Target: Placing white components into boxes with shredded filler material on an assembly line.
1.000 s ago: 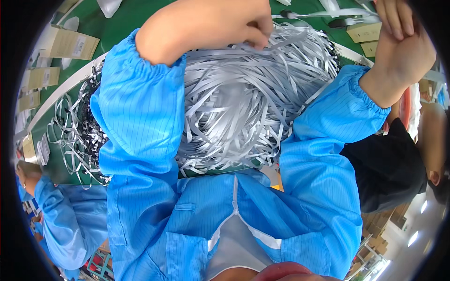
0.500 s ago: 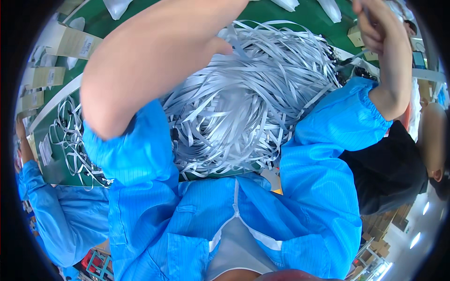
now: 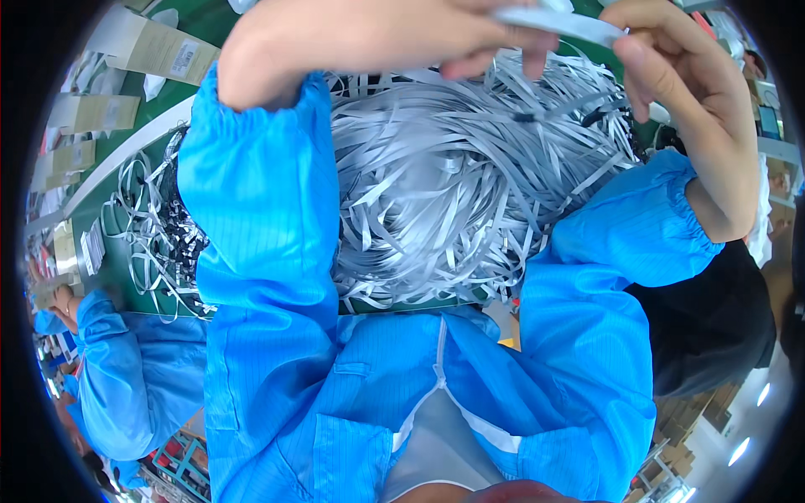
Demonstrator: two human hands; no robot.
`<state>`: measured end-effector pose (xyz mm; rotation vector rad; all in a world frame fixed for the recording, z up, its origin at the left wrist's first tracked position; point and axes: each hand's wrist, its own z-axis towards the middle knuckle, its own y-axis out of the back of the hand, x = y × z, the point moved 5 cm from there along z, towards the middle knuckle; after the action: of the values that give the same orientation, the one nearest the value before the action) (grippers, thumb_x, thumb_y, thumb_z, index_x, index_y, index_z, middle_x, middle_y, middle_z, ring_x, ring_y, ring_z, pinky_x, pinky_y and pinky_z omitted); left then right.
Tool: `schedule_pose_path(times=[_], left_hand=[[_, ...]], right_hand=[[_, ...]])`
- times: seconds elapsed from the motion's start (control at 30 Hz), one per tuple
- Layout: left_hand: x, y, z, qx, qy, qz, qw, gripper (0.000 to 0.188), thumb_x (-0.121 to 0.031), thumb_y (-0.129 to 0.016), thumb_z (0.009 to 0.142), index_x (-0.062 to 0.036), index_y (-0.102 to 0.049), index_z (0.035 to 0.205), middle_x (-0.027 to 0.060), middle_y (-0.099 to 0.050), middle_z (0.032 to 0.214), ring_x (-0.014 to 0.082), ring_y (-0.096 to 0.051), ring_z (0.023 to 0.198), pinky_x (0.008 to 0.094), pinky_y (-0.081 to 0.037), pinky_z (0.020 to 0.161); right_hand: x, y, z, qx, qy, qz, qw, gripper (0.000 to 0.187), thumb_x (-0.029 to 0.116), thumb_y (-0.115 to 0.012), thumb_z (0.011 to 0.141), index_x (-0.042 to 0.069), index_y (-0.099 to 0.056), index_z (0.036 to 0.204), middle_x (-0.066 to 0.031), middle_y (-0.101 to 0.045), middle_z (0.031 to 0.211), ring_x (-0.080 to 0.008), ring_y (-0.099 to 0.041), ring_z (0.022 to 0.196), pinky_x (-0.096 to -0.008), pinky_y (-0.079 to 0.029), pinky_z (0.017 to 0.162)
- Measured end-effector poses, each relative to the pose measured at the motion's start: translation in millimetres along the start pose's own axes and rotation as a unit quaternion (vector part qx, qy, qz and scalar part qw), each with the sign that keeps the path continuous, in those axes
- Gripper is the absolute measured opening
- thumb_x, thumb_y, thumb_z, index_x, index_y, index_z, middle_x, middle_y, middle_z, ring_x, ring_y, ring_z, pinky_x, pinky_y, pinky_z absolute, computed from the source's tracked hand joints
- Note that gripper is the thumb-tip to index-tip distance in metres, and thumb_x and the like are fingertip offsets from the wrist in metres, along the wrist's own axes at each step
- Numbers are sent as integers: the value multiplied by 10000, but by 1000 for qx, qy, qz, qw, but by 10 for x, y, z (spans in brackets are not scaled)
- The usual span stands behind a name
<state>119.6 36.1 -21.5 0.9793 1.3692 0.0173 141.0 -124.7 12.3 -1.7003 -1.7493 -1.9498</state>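
Note:
A light grey lanyard strap (image 3: 570,23) is stretched between my two hands at the top of the view. My left hand (image 3: 482,40) grips its left end, the fingers blurred and partly hidden. On the other side, my right hand (image 3: 696,71) pinches the strap between thumb and fingers. Below them lies a big tangled heap of similar grey lanyards (image 3: 436,184), many with black fittings along the right edge. A blurred strap with a dark end (image 3: 524,118) hangs over the heap, near my right hand.
Another heap of lanyards with black fittings (image 3: 180,226) lies left on the green table (image 3: 105,289). Cartons (image 3: 159,50) line the table's far left. A blue-sleeved co-worker (image 3: 138,369) is at the left; a person in black (image 3: 704,327) is close on my right.
My left hand has swung away from me and to the right, close to my right hand. A strap now spans the two. My right hand has lowered slightly and turned.

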Motion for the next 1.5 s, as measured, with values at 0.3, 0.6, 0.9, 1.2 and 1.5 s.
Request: schedule_pose_path(times=[0.3,0.6,0.9,1.2,1.5], left_hand=[[233,119,-117,-158,16,-108,981,333,-206,-439,1111,15,-681,1171,109,-734,942,123,-649,750,267,-543,718],[247,-295,348,-76,-159,-399,900,488,-418,-395,1134,-10,-611,1290,95,-698,1194,159,-669,1056,311,-528,972],[288,-303,415,-69,-44,-445,892,531,-498,-416,1114,-35,-627,1268,42,-688,1006,118,-658,906,264,-521,780],[226,-236,351,152,-106,-478,859,607,-493,-390,1123,25,-704,1094,61,-713,912,129,-665,813,261,-513,701],[312,-224,383,-155,-168,-303,925,571,-432,-385,1134,50,-673,1239,143,-719,1160,191,-691,986,301,-568,855]], right_hand=[[-173,296,-126,-46,89,-73,992,135,94,-760,949,-32,-722,981,-68,-716,869,-127,-667,782,-258,-508,684],[-53,233,31,-187,173,82,963,184,119,-777,943,-48,-721,996,-112,-741,855,-142,-710,711,-239,-561,606],[-171,275,184,-251,129,206,937,176,105,-767,946,-42,-714,1026,-107,-749,860,-117,-726,683,-185,-574,545],[-286,508,75,-351,85,115,926,167,124,-763,952,-32,-730,1001,-55,-735,789,-92,-694,651,-195,-559,557],[-255,364,104,-216,80,59,971,161,113,-762,952,-46,-739,970,-66,-736,778,-88,-682,640,-216,-558,567]])
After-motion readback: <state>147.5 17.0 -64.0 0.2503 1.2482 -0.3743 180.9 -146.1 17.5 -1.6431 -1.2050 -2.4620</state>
